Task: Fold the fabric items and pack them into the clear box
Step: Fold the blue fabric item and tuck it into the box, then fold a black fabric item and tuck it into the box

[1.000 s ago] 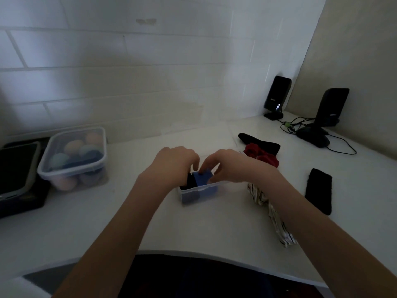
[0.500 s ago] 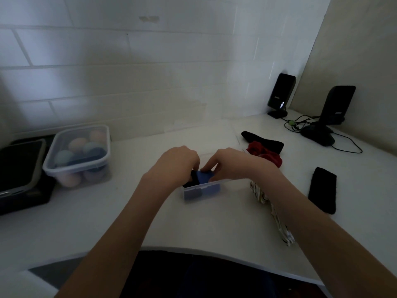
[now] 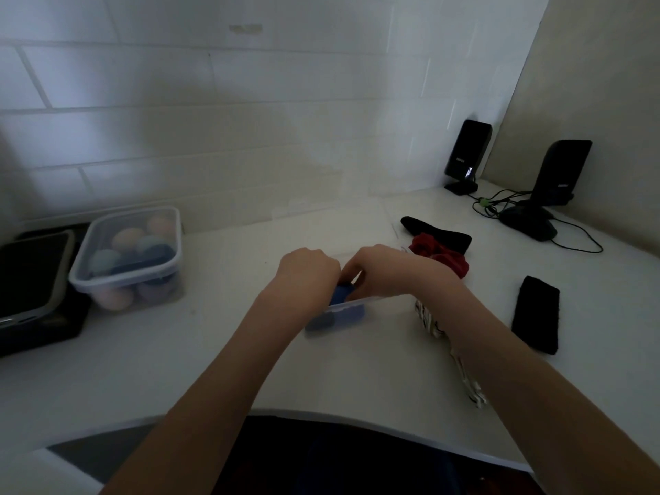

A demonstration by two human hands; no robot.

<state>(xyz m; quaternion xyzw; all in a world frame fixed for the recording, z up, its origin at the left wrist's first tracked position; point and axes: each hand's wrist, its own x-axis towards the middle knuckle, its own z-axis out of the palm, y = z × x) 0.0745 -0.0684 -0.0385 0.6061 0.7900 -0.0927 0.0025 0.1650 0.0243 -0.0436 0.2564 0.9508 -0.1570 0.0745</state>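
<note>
A small clear box point(image 3: 351, 309) stands in the middle of the white counter. Folded blue fabric point(image 3: 341, 294) sits in it, showing above the rim and through the front wall. My left hand point(image 3: 309, 271) and my right hand point(image 3: 384, 271) are both over the box, fingers curled down on the blue fabric. A dark piece seen in the box before is hidden now. To the right lie a red fabric item point(image 3: 441, 257), a long black one point(image 3: 437, 234), a folded black one point(image 3: 535, 314) and a black-and-white patterned strip point(image 3: 464, 376).
A lidded clear tub point(image 3: 125, 280) of pastel balls stands at the left, beside a dark tablet-like device point(image 3: 30, 280). Two black speakers point(image 3: 466, 153) point(image 3: 559, 173) with cables stand in the far right corner. The tiled wall runs behind; the counter edge curves near me.
Both hands have stayed on the box and pushed the blue fabric lower. The dark piece beside it is no longer visible. The camera view shifted slightly.
</note>
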